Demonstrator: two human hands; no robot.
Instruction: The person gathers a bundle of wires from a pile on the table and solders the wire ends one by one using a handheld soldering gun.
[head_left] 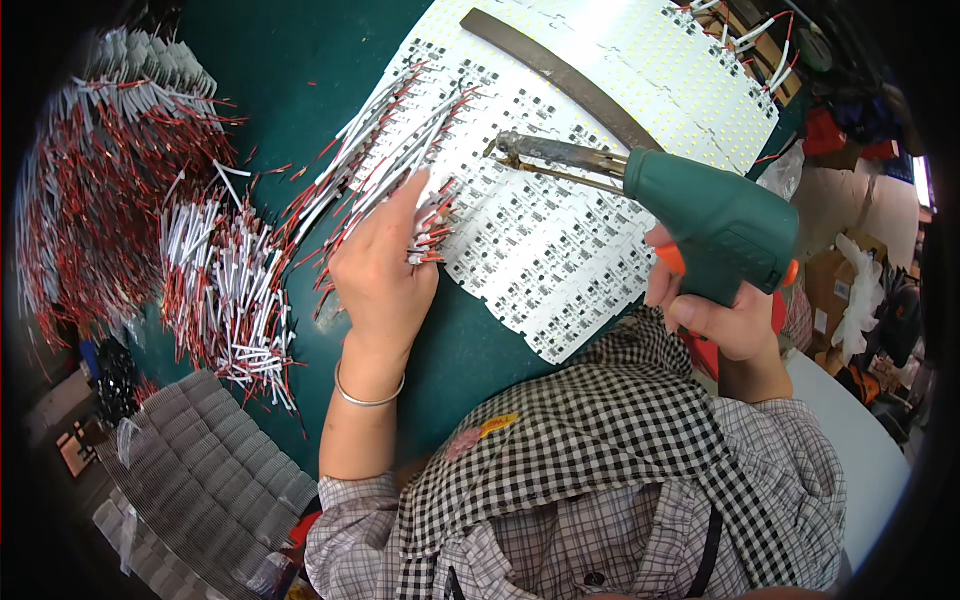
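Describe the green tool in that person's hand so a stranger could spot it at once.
Look for the big spread of white circuit boards on the green table. At their right side, the person's right hand grips a gun-shaped tool whose long metal nose points left over the boards. Unlike the plain brown bar lying near it, the tool has a chunky green body with orange parts.

The soldering gun (712,212) is dark green, and its trigger (670,260) is orange. The wires (225,290) are red and white. The sheet (560,245) is white, with small black marks and yellow dots. The curved strip (568,80) is brown, the worktop (300,50) deep green. The apron (600,410) has black-and-white checks.
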